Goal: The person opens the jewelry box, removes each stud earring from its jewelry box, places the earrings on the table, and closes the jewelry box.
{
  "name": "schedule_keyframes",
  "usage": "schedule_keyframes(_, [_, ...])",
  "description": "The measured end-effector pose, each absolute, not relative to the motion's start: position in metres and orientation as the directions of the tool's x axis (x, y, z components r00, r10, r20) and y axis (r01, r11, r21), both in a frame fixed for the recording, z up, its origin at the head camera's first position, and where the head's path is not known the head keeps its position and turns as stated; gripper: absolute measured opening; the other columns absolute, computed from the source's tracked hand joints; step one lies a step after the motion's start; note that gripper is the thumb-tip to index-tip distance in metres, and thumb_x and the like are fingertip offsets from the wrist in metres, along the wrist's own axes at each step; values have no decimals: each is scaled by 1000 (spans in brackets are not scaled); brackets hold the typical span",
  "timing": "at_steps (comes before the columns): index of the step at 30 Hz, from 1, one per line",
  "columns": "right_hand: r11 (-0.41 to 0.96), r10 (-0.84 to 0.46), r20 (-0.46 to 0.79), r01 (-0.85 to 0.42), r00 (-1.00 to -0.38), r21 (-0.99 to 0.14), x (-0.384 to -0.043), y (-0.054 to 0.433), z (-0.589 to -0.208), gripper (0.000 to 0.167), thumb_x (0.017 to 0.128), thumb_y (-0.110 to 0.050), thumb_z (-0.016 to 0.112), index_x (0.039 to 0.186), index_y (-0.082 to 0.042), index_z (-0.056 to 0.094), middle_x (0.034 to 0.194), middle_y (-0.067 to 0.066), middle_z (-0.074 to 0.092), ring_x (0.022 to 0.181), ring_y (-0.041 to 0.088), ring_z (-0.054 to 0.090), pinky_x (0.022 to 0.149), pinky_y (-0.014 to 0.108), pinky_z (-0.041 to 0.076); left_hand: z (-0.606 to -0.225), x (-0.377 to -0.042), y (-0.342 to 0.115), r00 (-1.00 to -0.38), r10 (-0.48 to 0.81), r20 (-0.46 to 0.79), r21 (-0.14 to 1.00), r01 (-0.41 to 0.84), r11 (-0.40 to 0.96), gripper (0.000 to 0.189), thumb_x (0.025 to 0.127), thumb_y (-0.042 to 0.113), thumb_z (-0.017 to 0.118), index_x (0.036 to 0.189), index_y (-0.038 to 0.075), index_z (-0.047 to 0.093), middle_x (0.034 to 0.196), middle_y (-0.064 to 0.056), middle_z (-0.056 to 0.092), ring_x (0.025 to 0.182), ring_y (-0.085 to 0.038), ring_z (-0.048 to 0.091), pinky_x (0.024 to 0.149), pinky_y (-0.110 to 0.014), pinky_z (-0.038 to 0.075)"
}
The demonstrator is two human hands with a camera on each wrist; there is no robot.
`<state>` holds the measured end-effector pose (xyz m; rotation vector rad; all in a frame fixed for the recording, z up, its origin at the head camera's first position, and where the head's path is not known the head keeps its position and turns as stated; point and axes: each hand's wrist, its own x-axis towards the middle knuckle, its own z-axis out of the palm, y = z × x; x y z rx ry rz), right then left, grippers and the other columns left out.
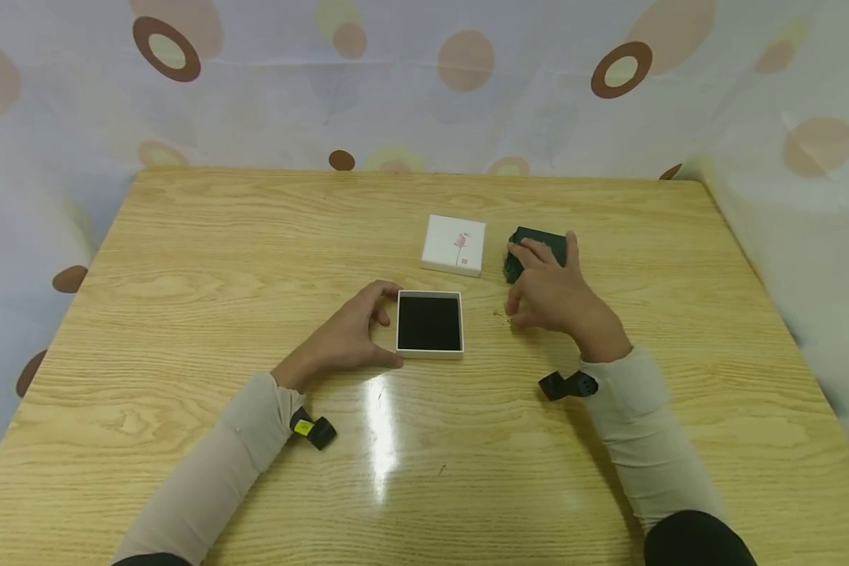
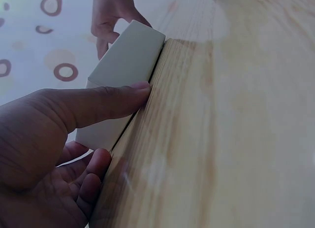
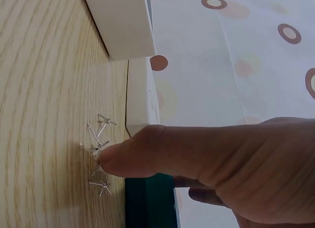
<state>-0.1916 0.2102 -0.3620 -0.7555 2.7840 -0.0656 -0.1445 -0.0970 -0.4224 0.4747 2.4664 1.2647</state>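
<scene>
An open square white box [image 1: 430,354] with a black lining [image 1: 430,324] lies mid-table. My left hand [image 1: 350,334] holds it from the left, the thumb at its near corner and the fingers by the far one. In the left wrist view the thumb lies along the white box wall [image 2: 128,58]. To the right of the box, my right hand [image 1: 555,299] is low over the table, thumb and index finger pinching a thin silvery piece of jewelry [image 3: 104,185] with star-shaped parts. Its middle is hidden behind the thumb. The other fingers spread over a dark green pouch [image 1: 556,245].
Behind the open box lies a white lid [image 1: 455,244] with a pink flower print, just left of the pouch. All of it rests on a light wooden table [image 1: 255,236]. A patterned cloth [image 1: 396,86] hangs behind the table's far edge.
</scene>
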Motion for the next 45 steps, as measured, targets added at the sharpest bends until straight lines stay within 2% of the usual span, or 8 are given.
schedule_keyframes(6, [869,-493,-245,-488,-835,-84,-189,210,-358,0,82,-24,80,83,-24,81,162,20,29,152,39,18,112,78,-10,-423,-144,-96,-887,440,-139,823,143,550,97,64,15,94,144,14,38,110,-9,56,103,-22,52,87,-34,42])
schedule_keyframes(11, [847,-529,-132,-512,-838,-144,-192,209,-349,16,83,-21,80,99,-19,80,161,18,33,150,39,23,113,76,-8,-424,-145,-97,-888,438,-140,823,141,550,97,65,16,94,145,14,38,111,-9,56,104,-22,52,90,-35,42])
schedule_keyframes(16, [795,-595,-37,-582,-803,-172,-213,195,-346,27,85,-14,74,112,-15,74,157,17,39,145,40,34,116,73,5,-428,-146,-99,-893,422,-155,826,117,551,98,65,16,94,145,15,38,113,-8,55,105,-22,51,90,-34,42])
schedule_keyframes(20, [738,-668,-38,-654,-743,-168,-241,179,-345,32,85,-18,76,117,-13,71,151,18,47,140,40,42,116,65,24,-430,-147,-100,-897,413,-156,825,111,554,97,65,17,94,145,16,38,112,-8,54,104,-22,51,89,-35,43])
schedule_keyframes(26, [706,-707,-125,-687,-696,-169,-283,161,-347,43,87,-24,75,126,-10,66,145,17,51,134,38,48,105,60,41,-434,-151,-97,-902,407,-143,820,122,560,96,65,17,94,144,16,39,111,-8,55,104,-21,52,91,-35,43])
schedule_keyframes(33, [768,-638,-330,-607,-696,-203,-305,154,-354,76,88,-32,75,150,-4,42,159,21,33,146,42,33,112,61,35,-437,-156,-91,-896,426,-127,821,146,552,97,64,17,94,144,15,39,111,-8,55,104,-21,51,91,-34,42])
schedule_keyframes(38, [776,-628,-383,-579,-677,-249,-309,151,-356,93,85,-33,77,156,0,26,163,25,20,150,43,24,118,58,29,-435,-158,-88,-895,431,-117,818,159,553,98,64,17,94,145,14,39,111,-7,55,103,-20,51,91,-34,43])
schedule_keyframes(45, [790,-611,-407,-554,-679,-262,-311,149,-364,95,83,-34,78,155,0,26,158,25,27,134,40,42,109,53,39,-433,-160,-85,-889,443,-112,822,167,544,98,64,16,94,145,12,39,112,-8,55,103,-21,51,92,-34,42])
